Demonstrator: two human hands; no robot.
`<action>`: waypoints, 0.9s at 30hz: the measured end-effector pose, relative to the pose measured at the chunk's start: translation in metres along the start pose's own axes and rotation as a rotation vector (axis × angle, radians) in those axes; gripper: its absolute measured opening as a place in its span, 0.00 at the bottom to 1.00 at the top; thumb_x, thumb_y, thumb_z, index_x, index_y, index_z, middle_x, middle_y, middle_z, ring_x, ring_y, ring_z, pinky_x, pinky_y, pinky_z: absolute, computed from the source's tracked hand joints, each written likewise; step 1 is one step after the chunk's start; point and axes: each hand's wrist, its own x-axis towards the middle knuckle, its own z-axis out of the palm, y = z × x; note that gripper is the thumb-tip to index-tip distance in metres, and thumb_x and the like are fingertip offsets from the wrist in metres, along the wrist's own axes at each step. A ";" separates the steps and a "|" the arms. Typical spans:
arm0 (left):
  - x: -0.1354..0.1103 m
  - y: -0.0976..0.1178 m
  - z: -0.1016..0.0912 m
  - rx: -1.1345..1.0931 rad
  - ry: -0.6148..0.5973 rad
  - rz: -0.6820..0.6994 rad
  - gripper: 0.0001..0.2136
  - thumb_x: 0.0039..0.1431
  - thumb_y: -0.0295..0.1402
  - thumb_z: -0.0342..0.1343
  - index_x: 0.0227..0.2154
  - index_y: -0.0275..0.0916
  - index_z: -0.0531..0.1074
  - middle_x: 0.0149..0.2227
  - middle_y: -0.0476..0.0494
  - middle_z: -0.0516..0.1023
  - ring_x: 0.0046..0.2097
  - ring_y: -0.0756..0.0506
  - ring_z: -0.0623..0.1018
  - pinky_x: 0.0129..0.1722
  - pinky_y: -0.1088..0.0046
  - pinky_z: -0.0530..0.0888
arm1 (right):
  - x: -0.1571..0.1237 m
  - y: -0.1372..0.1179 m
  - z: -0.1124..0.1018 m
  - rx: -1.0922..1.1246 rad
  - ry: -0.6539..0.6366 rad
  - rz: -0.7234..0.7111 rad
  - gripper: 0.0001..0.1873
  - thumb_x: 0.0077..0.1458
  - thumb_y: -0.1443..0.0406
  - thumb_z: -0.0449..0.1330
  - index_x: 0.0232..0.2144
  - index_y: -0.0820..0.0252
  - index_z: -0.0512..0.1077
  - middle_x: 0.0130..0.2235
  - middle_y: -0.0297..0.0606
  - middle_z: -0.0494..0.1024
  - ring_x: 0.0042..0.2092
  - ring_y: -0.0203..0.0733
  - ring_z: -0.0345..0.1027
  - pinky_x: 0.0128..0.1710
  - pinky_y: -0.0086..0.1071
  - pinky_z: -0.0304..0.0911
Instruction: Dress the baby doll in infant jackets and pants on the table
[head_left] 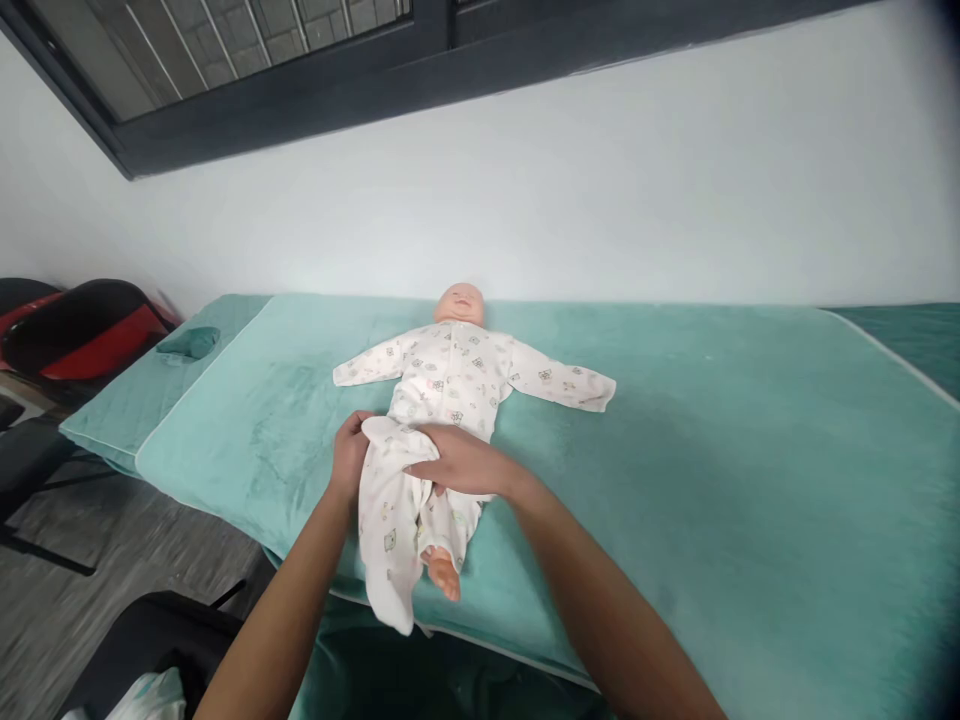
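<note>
A baby doll (460,303) lies on its back on a green-covered bed (712,480), arms spread, head toward the wall. It wears a white printed long-sleeved top (450,365). Over its lower body are matching white printed baby pants (390,530); whether they join the top I cannot tell. My left hand (349,455) grips their edge at the doll's hip. Across the doll's middle, my right hand (469,462) is closed on the same cloth, fingers partly hidden in its folds. One leg of cloth hangs toward the bed's front edge. Beside it a bare doll foot (442,575) sticks out.
A small green pillow-like item (190,342) rests at the bed's left end. Black and red chairs (90,335) stand to the left. Near my left arm is a black chair (142,650) with a pale cloth item (154,697) on it. A white wall (600,200) rises behind the bed.
</note>
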 end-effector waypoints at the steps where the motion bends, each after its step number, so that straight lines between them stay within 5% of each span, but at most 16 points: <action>1: 0.006 0.000 0.004 0.029 -0.017 0.011 0.06 0.41 0.32 0.58 0.25 0.37 0.71 0.24 0.50 0.73 0.27 0.49 0.69 0.27 0.73 0.68 | 0.001 0.000 0.000 0.014 0.029 0.004 0.14 0.58 0.60 0.60 0.46 0.53 0.73 0.43 0.34 0.80 0.27 0.39 0.75 0.29 0.33 0.68; 9: 0.020 -0.014 0.013 0.172 -0.016 0.138 0.11 0.42 0.32 0.62 0.32 0.40 0.71 0.32 0.49 0.74 0.35 0.46 0.72 0.36 0.71 0.69 | 0.011 0.006 0.019 -0.249 0.385 0.097 0.02 0.58 0.66 0.56 0.33 0.57 0.65 0.36 0.38 0.75 0.33 0.41 0.71 0.29 0.31 0.60; 13: -0.002 -0.021 -0.005 0.185 0.017 0.081 0.11 0.52 0.39 0.61 0.35 0.41 0.68 0.33 0.50 0.74 0.36 0.46 0.73 0.36 0.71 0.69 | 0.012 0.010 0.024 -0.349 0.421 0.068 0.02 0.60 0.69 0.54 0.35 0.57 0.63 0.35 0.37 0.73 0.36 0.41 0.69 0.33 0.32 0.58; 18: -0.041 -0.027 -0.021 0.348 -0.250 0.127 0.14 0.66 0.44 0.49 0.32 0.40 0.71 0.35 0.46 0.76 0.39 0.45 0.73 0.41 0.70 0.69 | 0.015 0.012 0.022 -0.366 0.404 0.053 0.04 0.60 0.65 0.57 0.33 0.57 0.64 0.36 0.37 0.74 0.40 0.43 0.69 0.36 0.33 0.56; 20: -0.045 -0.029 -0.023 0.399 -0.267 0.176 0.15 0.68 0.44 0.47 0.34 0.40 0.72 0.35 0.45 0.77 0.39 0.44 0.74 0.41 0.68 0.70 | 0.015 0.010 0.021 -0.345 0.387 0.044 0.04 0.59 0.64 0.58 0.34 0.57 0.65 0.37 0.37 0.75 0.40 0.43 0.69 0.37 0.33 0.56; 27: 0.013 -0.025 -0.019 0.678 -0.060 0.497 0.11 0.66 0.38 0.47 0.28 0.43 0.64 0.29 0.47 0.69 0.32 0.45 0.70 0.35 0.68 0.67 | 0.009 0.003 0.014 -0.268 0.313 0.044 0.10 0.55 0.63 0.62 0.39 0.56 0.65 0.38 0.36 0.74 0.40 0.43 0.69 0.36 0.33 0.58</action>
